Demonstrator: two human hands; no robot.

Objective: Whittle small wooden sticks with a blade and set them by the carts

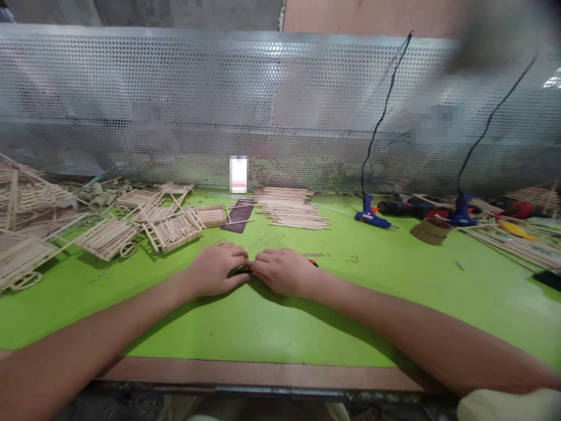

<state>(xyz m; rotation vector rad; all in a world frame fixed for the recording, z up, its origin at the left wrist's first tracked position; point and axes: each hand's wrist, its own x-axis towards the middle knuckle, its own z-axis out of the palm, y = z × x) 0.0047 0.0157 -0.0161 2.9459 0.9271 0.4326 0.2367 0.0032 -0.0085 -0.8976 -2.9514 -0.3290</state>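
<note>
My left hand [219, 269] and my right hand [283, 272] meet over the middle of the green tabletop, fingers curled and fingertips nearly touching. Something small and dark shows between the fingertips, mostly hidden by them. Just past my right hand's knuckles a red and black end of an object [312, 263] pokes out; whether that hand grips it cannot be told. Beyond the hands lies a pile of thin wooden sticks [289, 206]. Left of it is a dark sheet of sandpaper-like material [240, 217], with a small wooden stick frame [212, 216] against it.
Several little stick-built carts [173, 231] crowd the left side. A blue glue gun [370, 213] and another blue glue gun [463, 211] stand at the right with hanging cords, beside a brown tape roll [432, 231]. A perforated metal panel [197, 111] closes the back.
</note>
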